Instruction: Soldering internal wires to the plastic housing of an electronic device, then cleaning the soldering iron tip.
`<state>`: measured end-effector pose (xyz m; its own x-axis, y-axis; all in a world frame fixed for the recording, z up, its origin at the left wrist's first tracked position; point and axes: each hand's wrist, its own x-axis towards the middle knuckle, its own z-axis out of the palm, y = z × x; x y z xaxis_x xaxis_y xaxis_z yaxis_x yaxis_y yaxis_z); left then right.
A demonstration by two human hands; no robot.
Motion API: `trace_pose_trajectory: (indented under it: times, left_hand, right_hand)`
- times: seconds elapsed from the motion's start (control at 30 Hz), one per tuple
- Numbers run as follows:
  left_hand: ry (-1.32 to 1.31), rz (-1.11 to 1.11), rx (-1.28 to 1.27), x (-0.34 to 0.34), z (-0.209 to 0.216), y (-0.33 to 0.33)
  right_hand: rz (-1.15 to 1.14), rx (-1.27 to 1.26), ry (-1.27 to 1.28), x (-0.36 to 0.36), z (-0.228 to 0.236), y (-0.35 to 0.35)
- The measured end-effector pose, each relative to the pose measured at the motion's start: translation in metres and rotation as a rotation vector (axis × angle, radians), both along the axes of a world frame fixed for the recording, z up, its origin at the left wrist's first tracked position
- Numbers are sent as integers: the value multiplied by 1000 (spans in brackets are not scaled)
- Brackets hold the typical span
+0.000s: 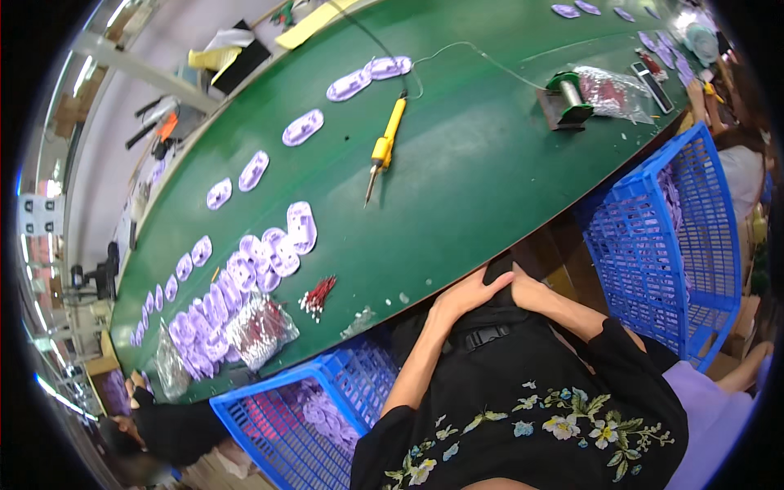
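Note:
Both hands are low in front of my body, at the near edge of the green table (457, 220). My left hand (472, 296) lies against black fabric (498, 304), its thumb stretched to the right; the other fingers are hidden. Close beside it, my right hand (527, 290) rests on the same fabric, and its fingers are hidden too. A black buckle (487, 336) sits just below them. Out on the table, apart from both hands, lies a yellow soldering iron (390, 135), tip toward me. A solder spool (567, 98) stands on a holder at the right.
Purple plastic shells (214, 306) are heaped at the left, and single ones form a curved row behind. Nearby are red wires (318, 294) and a clear bag (261, 331). Blue crates (278, 392) (653, 245) flank me. A co-worker (167, 429) sits at left, others at right.

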<state>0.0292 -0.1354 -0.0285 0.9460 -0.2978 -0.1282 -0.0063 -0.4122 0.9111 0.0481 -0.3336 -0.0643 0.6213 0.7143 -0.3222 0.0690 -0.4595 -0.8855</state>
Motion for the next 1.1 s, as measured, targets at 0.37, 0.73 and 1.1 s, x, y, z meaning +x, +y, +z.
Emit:
trace_pose_trajectory:
  times: [0.37, 0.73, 1.1]
  left_hand:
    - [-47, 87, 402, -38, -24, 13]
    - [-112, -135, 231, 2, 31, -26]
    - [289, 845, -764, 3, 115, 44]
  right_hand:
    - [92, -404, 38, 45, 154, -25]
    - [-424, 578, 376, 88, 178, 23]
    - [-346, 528, 521, 85, 147, 71]
